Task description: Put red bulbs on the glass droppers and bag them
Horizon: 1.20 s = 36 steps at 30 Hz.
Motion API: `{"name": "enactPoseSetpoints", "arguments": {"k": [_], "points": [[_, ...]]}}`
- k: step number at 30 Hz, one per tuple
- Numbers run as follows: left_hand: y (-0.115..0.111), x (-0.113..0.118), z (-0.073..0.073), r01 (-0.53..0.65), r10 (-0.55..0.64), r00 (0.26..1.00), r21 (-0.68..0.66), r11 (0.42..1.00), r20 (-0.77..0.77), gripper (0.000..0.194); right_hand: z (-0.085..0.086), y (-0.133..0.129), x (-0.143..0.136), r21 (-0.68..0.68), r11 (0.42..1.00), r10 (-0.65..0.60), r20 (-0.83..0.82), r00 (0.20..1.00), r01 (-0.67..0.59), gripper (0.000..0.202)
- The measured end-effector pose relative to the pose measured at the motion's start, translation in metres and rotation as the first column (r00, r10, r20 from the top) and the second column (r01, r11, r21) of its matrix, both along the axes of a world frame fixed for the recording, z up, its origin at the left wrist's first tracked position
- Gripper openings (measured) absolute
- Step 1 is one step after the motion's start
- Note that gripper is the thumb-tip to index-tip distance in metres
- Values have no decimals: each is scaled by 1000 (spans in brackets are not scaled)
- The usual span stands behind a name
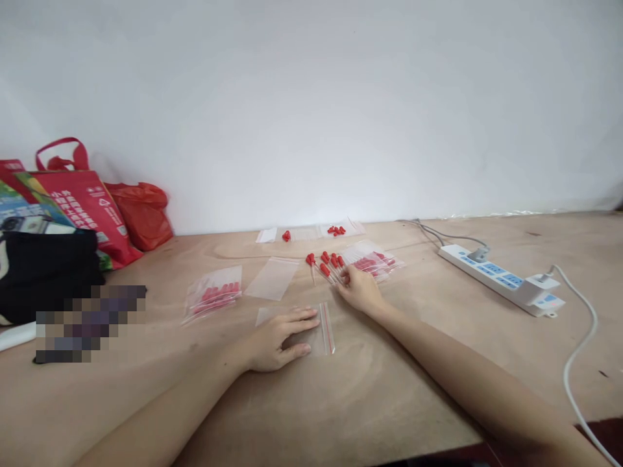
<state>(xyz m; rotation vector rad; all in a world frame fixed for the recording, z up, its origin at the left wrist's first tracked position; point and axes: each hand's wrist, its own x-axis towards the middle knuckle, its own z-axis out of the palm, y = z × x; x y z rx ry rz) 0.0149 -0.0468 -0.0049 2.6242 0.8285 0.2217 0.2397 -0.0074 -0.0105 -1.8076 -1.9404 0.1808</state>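
Observation:
My left hand point(287, 338) lies open, palm down, on a clear zip-lock bag point(318, 329) with a red seal line, fingers slightly spread. The bag looks flat. My right hand point(361, 290) is at a loose group of droppers with red rubber bulbs point(325, 269) and thin clear tubes. Its fingertips are closed around the tube end of a dropper point(341, 261); how many it holds is partly hidden. Behind that hand is a zip-lock bag of red-bulbed droppers point(372, 259). Left of the group lies a flat clear bag point(272, 279).
Another filled bag point(214, 293) lies at the left. Small red pieces point(336, 230) sit on clear bags by the wall. A white power strip point(501, 279) with cables stands at right. Red shopping bags point(87, 207) and a black cloth item point(48, 269) occupy the left side.

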Motion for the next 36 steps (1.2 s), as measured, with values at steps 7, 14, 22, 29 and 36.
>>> {"name": "enactPoseSetpoints", "arguments": {"k": [7, 14, 22, 29, 36], "points": [[-3, 7, -3, -40, 40, 999, 5, 999, 12, 45, -17, 7, -21, 32, 999, 13, 204, 979, -20, 26], [-4, 7, -3, -41, 42, 998, -9, 999, 50, 44, -21, 4, -2, 223, 972, 101, -96, 990, -78, 36], [-5, 7, -5, -55, 55, 997, -1, 998, 59, 44, -24, -33, 11, 100, 961, 204, -885, 418, -257, 58], [-5, 8, -4, -48, 48, 999, 17, 999, 22, 44, -22, -40, 2, -9, 977, 50, -963, 265, -215, 52], [-5, 7, -3, -52, 52, 998, 3, 999, 43, 44, -22, -39, 2, -7, 981, 49, -957, 287, -194, 51]]}}
